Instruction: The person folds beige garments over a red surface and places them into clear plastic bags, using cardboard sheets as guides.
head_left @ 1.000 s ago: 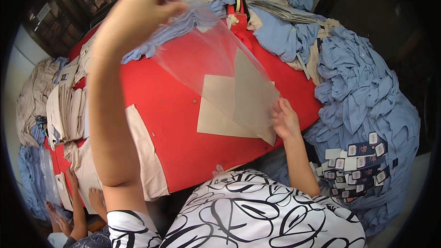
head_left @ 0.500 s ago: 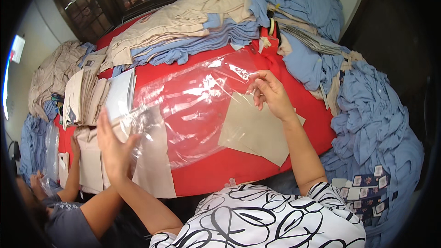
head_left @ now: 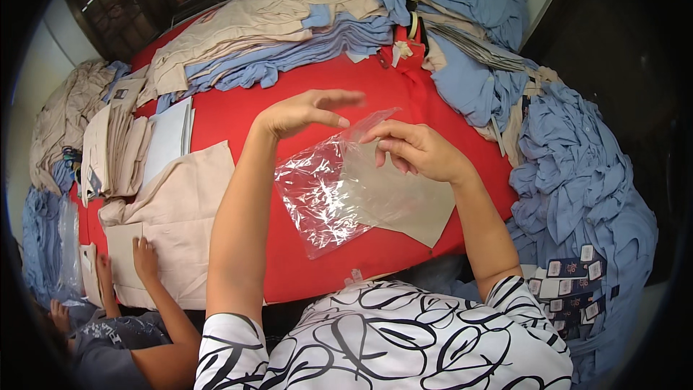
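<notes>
The left hand (head_left: 310, 112), released with thumb and fingers parted, has swung from the left to near the right hand (head_left: 419, 150), curled at the clear bag (head_left: 317, 195); I cannot tell whether it grips. The bag, earlier stretched leftward, now partly covers grey-beige sheets (head_left: 426, 209) on the red table (head_left: 289, 274).

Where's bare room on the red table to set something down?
Red tabletop shows between the blue shirt stack and the left hand, and near the front edge between the beige garment and the clear bag. The far edge and left end are crowded with clothes.
</notes>
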{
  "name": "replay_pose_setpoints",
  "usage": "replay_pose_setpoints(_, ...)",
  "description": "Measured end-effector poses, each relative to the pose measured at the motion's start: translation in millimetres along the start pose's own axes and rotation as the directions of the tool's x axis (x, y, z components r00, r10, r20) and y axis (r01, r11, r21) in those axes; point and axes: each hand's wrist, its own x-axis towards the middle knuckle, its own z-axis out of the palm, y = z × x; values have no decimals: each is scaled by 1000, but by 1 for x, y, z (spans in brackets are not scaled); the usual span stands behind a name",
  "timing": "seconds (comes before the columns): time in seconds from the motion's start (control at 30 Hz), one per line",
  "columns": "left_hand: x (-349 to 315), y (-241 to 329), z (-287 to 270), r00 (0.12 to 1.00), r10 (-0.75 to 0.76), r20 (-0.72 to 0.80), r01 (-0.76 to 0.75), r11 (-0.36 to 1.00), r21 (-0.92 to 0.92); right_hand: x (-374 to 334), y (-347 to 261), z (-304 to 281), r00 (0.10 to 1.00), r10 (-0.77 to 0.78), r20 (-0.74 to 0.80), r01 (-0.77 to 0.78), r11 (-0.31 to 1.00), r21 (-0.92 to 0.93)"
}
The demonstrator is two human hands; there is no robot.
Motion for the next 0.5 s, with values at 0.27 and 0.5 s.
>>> replay_pose_setpoints(0.27,32,2,20,989,133,61,-119,972,-202,-17,-13,-20,998,55,11,-54,997,-61)
replay_pose_setpoints(0.5,55,-6,25,975,172,144,-132,959,-250,-20,-8,-41,999,1,-35,0,1000,20)
